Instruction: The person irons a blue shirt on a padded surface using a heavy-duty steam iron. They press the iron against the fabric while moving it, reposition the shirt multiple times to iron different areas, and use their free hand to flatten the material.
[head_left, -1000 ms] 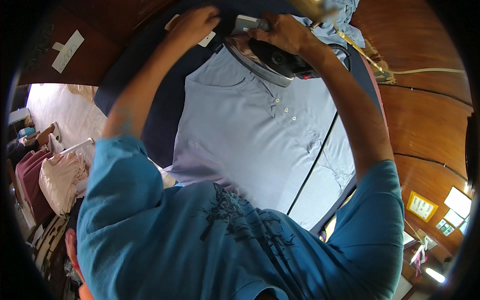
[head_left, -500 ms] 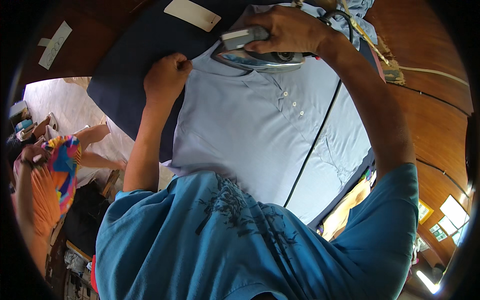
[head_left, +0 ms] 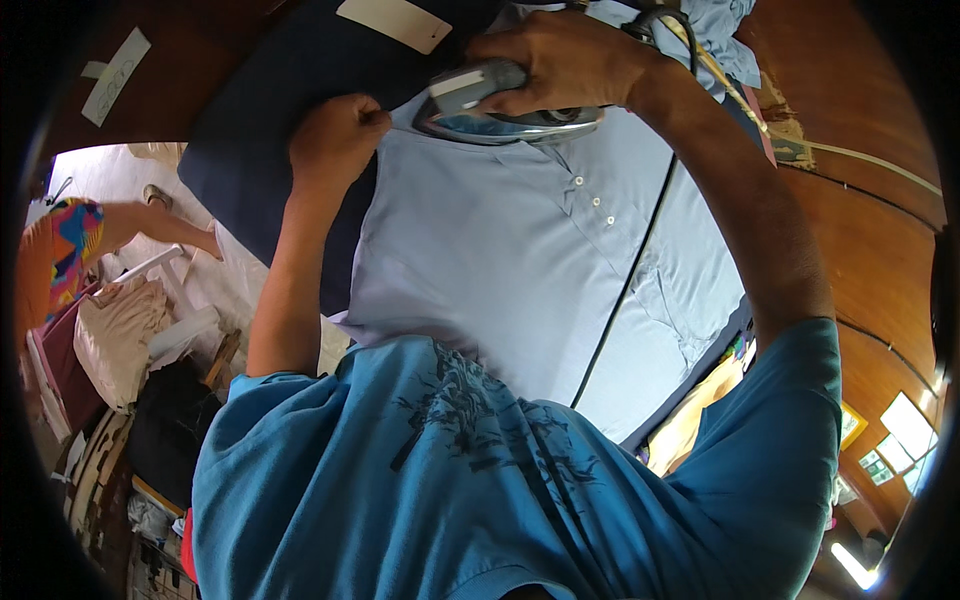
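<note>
A light blue shirt [head_left: 480, 235] with a row of small white buttons is spread over a dark cloth-covered board [head_left: 255, 150]. My right hand [head_left: 565, 62] is wrapped round the handle of a clothes iron [head_left: 510, 126], whose soleplate rests on the upper part of the shirt. Left of the iron's tip, my left hand [head_left: 342, 135] is closed, thumb and finger pinching the shirt's edge. A thin black cord [head_left: 637, 260] crosses the shirt slantwise. Part of the iron's back is hidden beneath my right hand and wrist.
A white card [head_left: 395, 22] lies on the dark cloth at the far side. More blue cloth [head_left: 715, 35] is heaped at the far right beside a brown wooden wall [head_left: 850, 240]. At left, another person [head_left: 75, 250] in bright patterned clothing passes near piled fabric [head_left: 125, 335].
The iron has slid slightly left, toward my left hand, which still pinches the shirt. The person at left has moved further toward the picture's left rim, uncovering the piled fabric.
</note>
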